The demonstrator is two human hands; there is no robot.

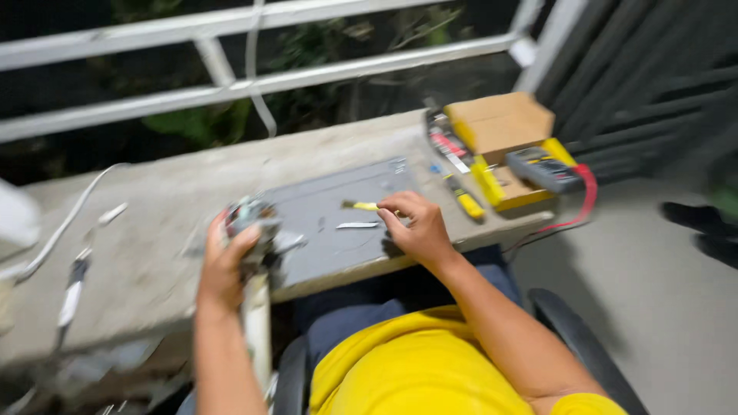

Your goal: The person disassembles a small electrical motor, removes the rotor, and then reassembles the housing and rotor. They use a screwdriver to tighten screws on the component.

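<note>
Cardboard box sits beyond right hand, yellow-edged.

The left hand was curled shut at nine o'clock; the right hand, fingers bent, reached toward twelve.
</note>
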